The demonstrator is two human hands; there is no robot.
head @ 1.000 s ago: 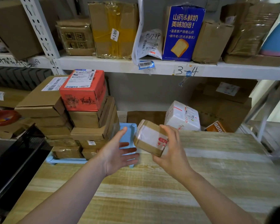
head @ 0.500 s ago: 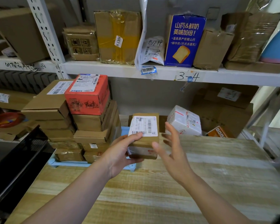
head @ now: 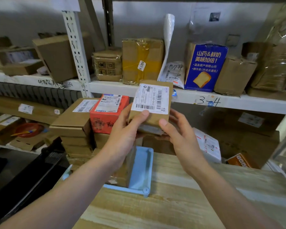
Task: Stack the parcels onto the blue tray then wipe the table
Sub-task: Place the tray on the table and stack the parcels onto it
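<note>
A small brown parcel point(head: 153, 103) with a white barcode label is held up in the air above the blue tray point(head: 141, 171). My left hand point(head: 124, 134) grips its left side, thumb on the label's lower edge. My right hand point(head: 180, 136) holds its right side, thumb on the front face. The tray sits at the wooden table's point(head: 180, 200) left end and carries stacks of brown parcels point(head: 76, 129) topped by a red box point(head: 106, 113). The held parcel is level with the red box and just to its right.
A white parcel point(head: 208, 146) and an orange box point(head: 238, 161) lie behind the table on the right. White shelves point(head: 221, 98) above hold more cartons and a blue bread box point(head: 205, 66). A black case point(head: 31, 179) lies to the left below.
The parcel has risen from tray level to the height of the red box. It passed from my right hand to my left; now both hands hold it.
</note>
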